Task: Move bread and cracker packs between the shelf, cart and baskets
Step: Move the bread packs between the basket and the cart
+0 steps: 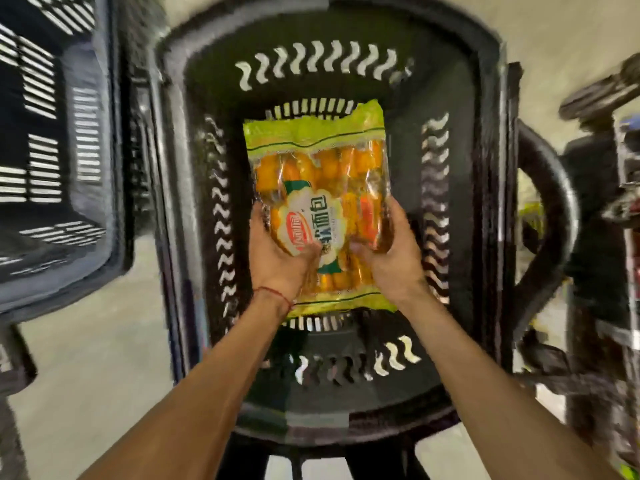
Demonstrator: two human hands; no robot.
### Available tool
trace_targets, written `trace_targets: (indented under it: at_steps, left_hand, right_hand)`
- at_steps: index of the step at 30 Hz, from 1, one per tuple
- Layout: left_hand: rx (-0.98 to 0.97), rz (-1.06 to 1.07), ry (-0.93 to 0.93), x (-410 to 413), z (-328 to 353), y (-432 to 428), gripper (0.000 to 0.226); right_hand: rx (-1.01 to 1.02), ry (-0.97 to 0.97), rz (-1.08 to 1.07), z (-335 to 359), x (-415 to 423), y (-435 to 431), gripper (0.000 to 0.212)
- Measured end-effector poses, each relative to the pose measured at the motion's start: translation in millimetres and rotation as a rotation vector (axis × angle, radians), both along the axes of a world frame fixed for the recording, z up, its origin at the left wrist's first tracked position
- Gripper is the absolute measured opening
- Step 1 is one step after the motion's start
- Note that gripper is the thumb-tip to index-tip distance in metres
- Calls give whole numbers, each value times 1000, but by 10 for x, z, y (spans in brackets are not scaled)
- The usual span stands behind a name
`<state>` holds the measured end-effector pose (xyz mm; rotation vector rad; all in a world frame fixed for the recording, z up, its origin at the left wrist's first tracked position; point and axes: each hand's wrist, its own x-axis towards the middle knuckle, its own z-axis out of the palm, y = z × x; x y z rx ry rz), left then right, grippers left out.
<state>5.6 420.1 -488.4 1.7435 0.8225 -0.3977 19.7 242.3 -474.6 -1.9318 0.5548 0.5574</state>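
Note:
A bread pack with green ends and orange rolls behind clear film lies lengthwise inside a black plastic basket. My left hand grips its near left side, thumb on the label. My right hand grips its near right side. Both hands reach down into the basket. Whether the pack rests on the basket floor is hidden.
A second dark basket with slotted walls stands to the left, close beside the black one. At the right edge are the black basket's folded handle and a blurred cart frame. Pale floor shows below left.

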Motion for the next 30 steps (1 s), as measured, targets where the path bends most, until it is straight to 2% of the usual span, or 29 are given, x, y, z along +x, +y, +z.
trace_targets:
  at_steps: [3,7,11,14,17,19,24,30]
  left_hand:
    - [73,0,40,-14,-472,-48,110]
    - [113,-17,51,-72,-858,-106,100]
    - [65,-43,154,-92,-842,-72,101]
    - [145,-168,130,-139,-573,-28,96]
    - [191,-314,72,-215,-100,14,87]
    - [291,-456,26,-278,297,34,79]
    - [484,-723,-2,-366,1620,36,72]
    - [643,-1011,-138,-480,3140,62,73]
  right_hand:
    - [-16,25,-10,-437,-11,-9,92]
    - [-89,-3,-31,-876,-135,34,91]
    - [-107,130,6,-864,-145,45,95]
    - [-140,139,67,-646,-191,31,91]
    - [-195,131,194,-194,-268,51,86]
    - [-300,104,284,224,-339,78,81]
    - [-541,-133,472,1548,-532,141,71]
    - [-635,-295,514,3175,-671,28,69]
